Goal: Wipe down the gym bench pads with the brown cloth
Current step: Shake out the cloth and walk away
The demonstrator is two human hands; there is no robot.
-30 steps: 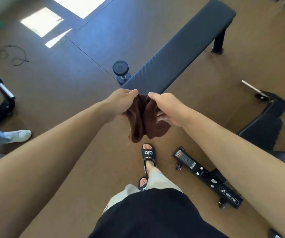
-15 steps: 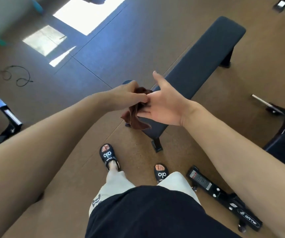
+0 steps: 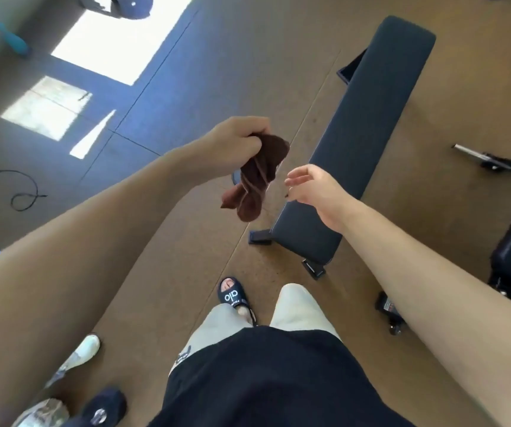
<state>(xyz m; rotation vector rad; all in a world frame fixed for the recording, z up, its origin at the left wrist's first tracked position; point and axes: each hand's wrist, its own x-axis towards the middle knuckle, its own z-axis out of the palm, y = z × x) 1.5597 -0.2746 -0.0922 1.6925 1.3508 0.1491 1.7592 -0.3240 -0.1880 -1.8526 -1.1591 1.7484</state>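
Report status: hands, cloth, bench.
Left hand grips brown cloth, bunched, hanging in the air. Right hand open, empty, beside it. Bench pad untouched, nothing lying on it.

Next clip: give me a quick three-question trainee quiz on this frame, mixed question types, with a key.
1. True or false: the brown cloth lies spread on the bench pad.
2. Which hand grips the cloth? A) left hand B) right hand C) both
3. Fill in: the right hand's fingers are ____ and hold nothing.

Key: 1 false, it hangs bunched in the air beside the pad; 2 A; 3 open.
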